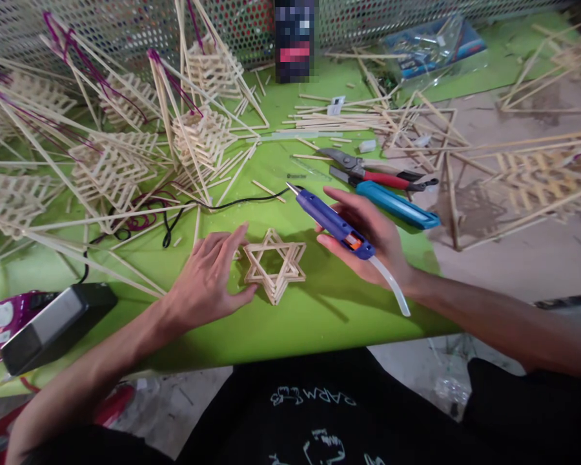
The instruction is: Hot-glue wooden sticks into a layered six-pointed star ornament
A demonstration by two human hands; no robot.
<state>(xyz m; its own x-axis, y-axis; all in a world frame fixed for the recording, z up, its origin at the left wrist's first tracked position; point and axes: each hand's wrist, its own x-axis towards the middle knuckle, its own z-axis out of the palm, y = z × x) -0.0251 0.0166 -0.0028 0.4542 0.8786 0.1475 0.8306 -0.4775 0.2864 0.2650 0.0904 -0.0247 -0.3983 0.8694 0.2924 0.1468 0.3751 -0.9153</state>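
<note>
On the green tabletop lies a small six-pointed star (275, 296) built from layered thin wooden sticks. My left hand (208, 278) rests at its left side, thumb and fingers spread apart; the thumb tip is at the lower left point, and I cannot tell whether it touches. My right hand (375, 239) holds a blue hot glue gun (326, 219) to the right of the star. The gun's metal nozzle points up and left, and a translucent glue stick (393, 287) sticks out of its rear end.
Stick pyramids (201, 139) with purple cords crowd the left and back. Behind my right hand lie red-handled pruning shears (387, 179) and a teal box cutter (399, 205). Loose sticks (334, 121) lie further back. A black cable (227, 205) crosses the table; a grey-black box (58, 326) stands front left.
</note>
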